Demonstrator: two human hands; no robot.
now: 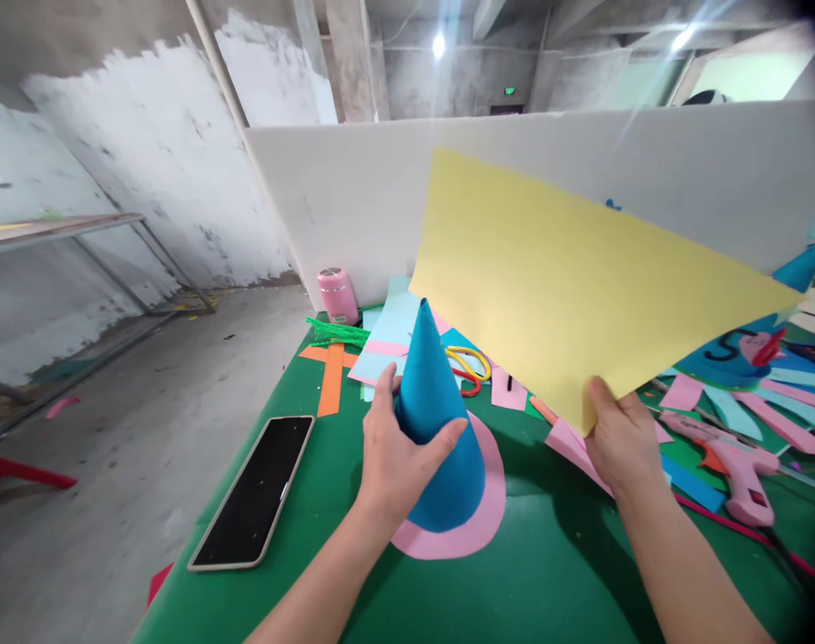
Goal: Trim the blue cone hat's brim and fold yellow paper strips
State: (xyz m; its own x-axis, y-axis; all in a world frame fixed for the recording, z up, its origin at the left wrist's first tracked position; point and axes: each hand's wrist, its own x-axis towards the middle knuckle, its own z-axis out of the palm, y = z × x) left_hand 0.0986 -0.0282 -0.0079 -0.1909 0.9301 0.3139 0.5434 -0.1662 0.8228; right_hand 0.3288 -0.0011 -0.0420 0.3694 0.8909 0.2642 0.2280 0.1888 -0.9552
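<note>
My left hand (400, 447) is curved around the side of a blue paper cone (440, 420), thumb on the front and fingers at its left. The cone stands upright on a round pink paper base (491, 501), which lies on the table. In my right hand (625, 438) is the lower corner of a large yellow paper sheet (568, 277), pinched between thumb and fingers. The sheet is raised and tilted above the table, hiding part of what lies behind it. Under the right hand, a pink paper strip (574, 454) is partly covered.
A phone (256, 492) lies at the left of the green table (534, 590). Behind the cone are scissors (472, 365), orange strips (331, 380), green pipe cleaners (336, 333) and a pink container (338, 295). Rightward lie a pink glue gun (733, 461), paper strips and a blue hat (722, 353).
</note>
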